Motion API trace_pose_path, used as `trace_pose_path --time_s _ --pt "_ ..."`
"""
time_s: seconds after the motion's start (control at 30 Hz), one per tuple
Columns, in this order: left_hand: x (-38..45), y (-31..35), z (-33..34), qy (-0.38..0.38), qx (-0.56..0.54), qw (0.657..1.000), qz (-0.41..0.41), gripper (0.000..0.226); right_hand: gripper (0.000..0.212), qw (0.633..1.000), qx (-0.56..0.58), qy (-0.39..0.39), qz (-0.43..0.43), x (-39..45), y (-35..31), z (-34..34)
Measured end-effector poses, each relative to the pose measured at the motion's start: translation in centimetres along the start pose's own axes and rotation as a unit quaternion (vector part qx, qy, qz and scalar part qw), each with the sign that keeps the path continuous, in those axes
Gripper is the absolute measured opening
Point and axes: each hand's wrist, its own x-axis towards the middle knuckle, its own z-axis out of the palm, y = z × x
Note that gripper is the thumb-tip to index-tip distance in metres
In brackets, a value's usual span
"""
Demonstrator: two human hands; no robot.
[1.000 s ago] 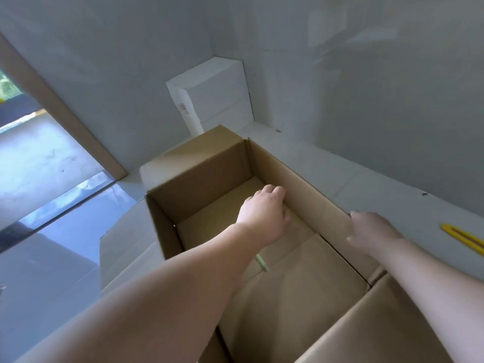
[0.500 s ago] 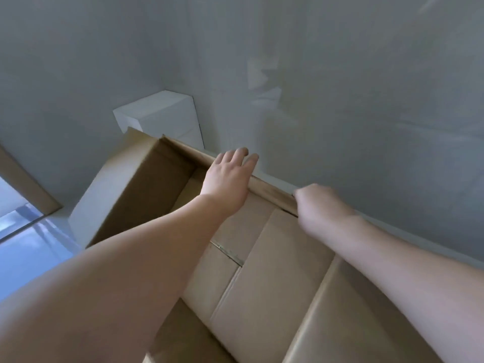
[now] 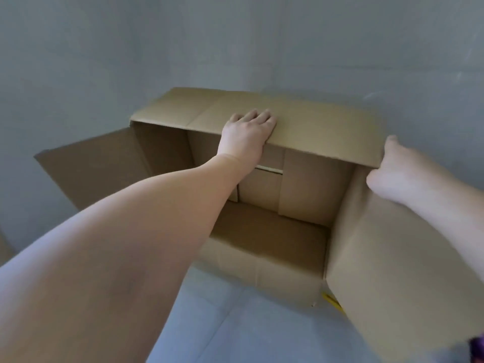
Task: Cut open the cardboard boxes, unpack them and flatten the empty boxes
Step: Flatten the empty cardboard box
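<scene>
Two hands grip one brown cardboard box [image 3: 264, 231], tipped open and holding nothing: left hand [image 3: 246, 134] mid-top panel, right hand [image 3: 392, 171] its right corner.

Left hand [image 3: 246, 134] on box [image 3: 262, 247], right hand [image 3: 390, 171] beside.

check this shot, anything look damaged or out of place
One thing: a yellow object pokes out from under the cardboard box at its near right corner, mostly hidden, so it may get trapped. The box itself looks undamaged and empty, lying on its side.
</scene>
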Motion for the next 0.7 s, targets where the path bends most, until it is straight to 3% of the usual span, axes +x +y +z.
trace_pose_path --time_s 0.13,0.27,0.37,0.43,0.53,0.63,0.7 --pt "2.0 0.3 -1.5 0.039 -0.029 0.999 0.023 0.064 0.081 0.994 0.035 0.089 -0.047 -1.6 0.4 -0.8" --pt "-5.0 -1.8 0.2 0.026 -0.065 0.997 0.019 0.075 0.118 0.972 0.216 0.021 -0.092 -4.1 0.0 3.5" --pt "-12.4 -3.2 2.2 -0.013 -0.098 0.995 -0.032 0.079 0.145 0.889 0.422 -0.107 -0.144 -6.2 -1.4 7.4" --pt "-17.8 -4.1 3.5 -0.055 -0.108 0.99 -0.073 0.08 0.15 0.824 0.52 -0.188 -0.125 -7.6 -2.8 9.7" --pt "-25.1 -3.8 4.5 -0.092 -0.092 0.989 -0.064 0.083 0.113 0.785 0.59 -0.185 -0.039 -8.9 -4.9 12.8" --pt "-29.8 -2.3 4.5 -0.125 -0.053 0.991 0.019 0.081 0.092 0.806 0.57 -0.138 0.076 -8.9 -5.1 15.2" --pt "-31.4 -2.1 3.8 -0.134 -0.064 0.988 0.05 0.073 0.084 0.83 0.535 -0.133 0.084 -9.1 -4.0 16.4"
